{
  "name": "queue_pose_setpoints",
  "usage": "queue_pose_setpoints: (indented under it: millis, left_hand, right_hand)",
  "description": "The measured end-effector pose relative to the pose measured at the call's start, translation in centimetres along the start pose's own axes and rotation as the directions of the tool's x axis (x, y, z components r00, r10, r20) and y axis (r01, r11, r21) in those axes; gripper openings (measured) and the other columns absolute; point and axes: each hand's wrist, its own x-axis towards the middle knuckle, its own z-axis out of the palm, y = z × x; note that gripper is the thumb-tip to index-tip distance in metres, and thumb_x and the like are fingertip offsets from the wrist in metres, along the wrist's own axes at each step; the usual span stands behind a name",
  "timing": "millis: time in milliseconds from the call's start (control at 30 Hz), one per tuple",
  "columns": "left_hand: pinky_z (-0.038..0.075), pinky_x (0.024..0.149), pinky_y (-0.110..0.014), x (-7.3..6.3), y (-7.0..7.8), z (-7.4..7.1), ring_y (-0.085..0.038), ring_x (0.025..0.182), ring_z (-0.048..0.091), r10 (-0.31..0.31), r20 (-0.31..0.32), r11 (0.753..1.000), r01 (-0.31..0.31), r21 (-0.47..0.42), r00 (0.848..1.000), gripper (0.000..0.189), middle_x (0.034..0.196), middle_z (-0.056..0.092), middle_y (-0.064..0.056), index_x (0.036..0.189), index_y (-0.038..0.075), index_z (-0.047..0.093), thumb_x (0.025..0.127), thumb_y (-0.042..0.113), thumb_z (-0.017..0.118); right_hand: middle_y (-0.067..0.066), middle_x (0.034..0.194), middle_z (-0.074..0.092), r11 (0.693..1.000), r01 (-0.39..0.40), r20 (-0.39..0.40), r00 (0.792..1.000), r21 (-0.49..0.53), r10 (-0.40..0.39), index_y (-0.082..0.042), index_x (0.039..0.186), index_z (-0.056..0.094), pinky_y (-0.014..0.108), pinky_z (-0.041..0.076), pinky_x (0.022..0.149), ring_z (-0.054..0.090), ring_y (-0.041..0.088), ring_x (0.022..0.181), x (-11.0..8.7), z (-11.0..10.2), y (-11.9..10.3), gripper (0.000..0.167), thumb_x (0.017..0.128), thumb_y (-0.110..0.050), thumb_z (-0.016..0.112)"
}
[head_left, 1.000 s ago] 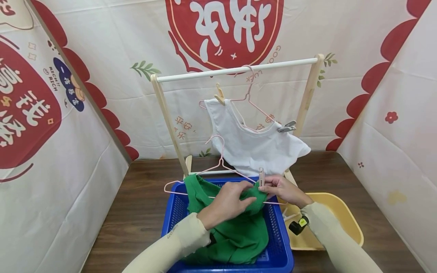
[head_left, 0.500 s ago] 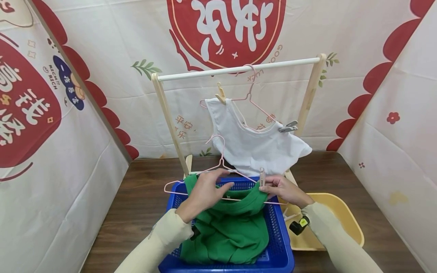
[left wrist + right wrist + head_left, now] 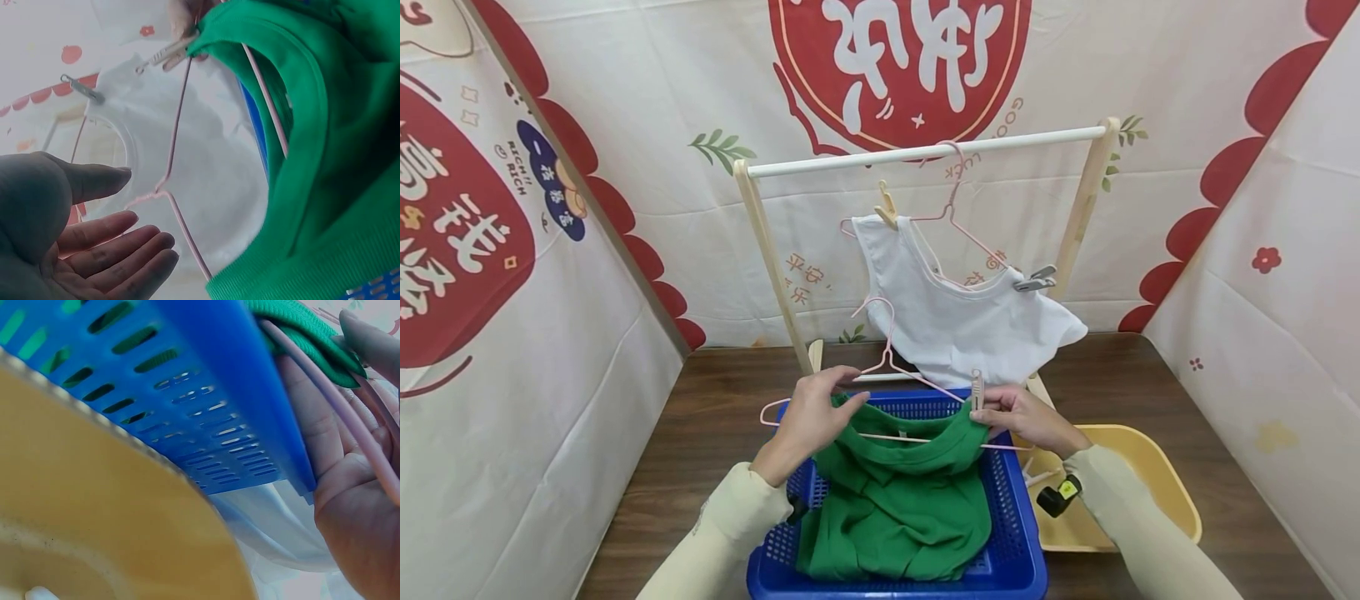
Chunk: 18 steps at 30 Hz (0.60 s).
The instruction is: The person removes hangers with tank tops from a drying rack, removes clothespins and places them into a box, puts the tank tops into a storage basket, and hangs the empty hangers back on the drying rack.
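Observation:
A green sleeveless top lies in the blue basket, its shoulders over a pink hanger. At the right shoulder, a pale clothespin stands clipped on the strap. My right hand pinches the strap right beside that clothespin; in the right wrist view its thumb and fingers lie around the green cloth and the hanger arm. My left hand is over the left shoulder of the top, thumb and fingers apart. The left wrist view shows those fingers extended, with nothing between them.
Behind the basket, a wooden rack bears a white top on a second pink hanger, held by a yellow clothespin and a grey one. A yellow tray with small pale items sits on the right.
My left hand has moved left across the neckline, from near the right shoulder to the left one, uncovering the collar. The right hand has kept its grip at the clothespin.

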Motion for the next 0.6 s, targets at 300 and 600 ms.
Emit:
queue_pose_setpoints:
  millis: [300,600]
  left_hand:
    - [0.056,0.082,-0.042,-0.2,-1.1,-0.6,-0.028,0.096,0.070,-0.037,-0.039,0.999,0.038,0.032,0.999,0.029,0.105,0.073,-0.012,0.113,0.007,0.070,0.087,0.016,0.078]
    - [0.056,0.084,-0.042,-0.5,-2.1,-0.9,-0.028,0.099,0.069,-0.064,-0.061,0.996,0.067,0.052,0.996,0.032,0.110,0.072,-0.014,0.116,0.006,0.068,0.087,0.018,0.077]
  right_hand:
    - [0.004,0.092,0.075,1.000,0.012,0.002,1.000,-0.001,-0.012,0.010,0.103,0.063,0.041,0.059,0.070,0.072,0.015,0.081,0.0,0.1,0.0,0.019,0.101,-0.006,0.054]
    - [0.003,0.088,0.074,1.000,0.016,0.003,1.000,0.005,-0.016,0.011,0.100,0.063,0.042,0.059,0.070,0.072,0.015,0.081,-0.1,0.1,-0.1,0.019,0.101,-0.006,0.054]
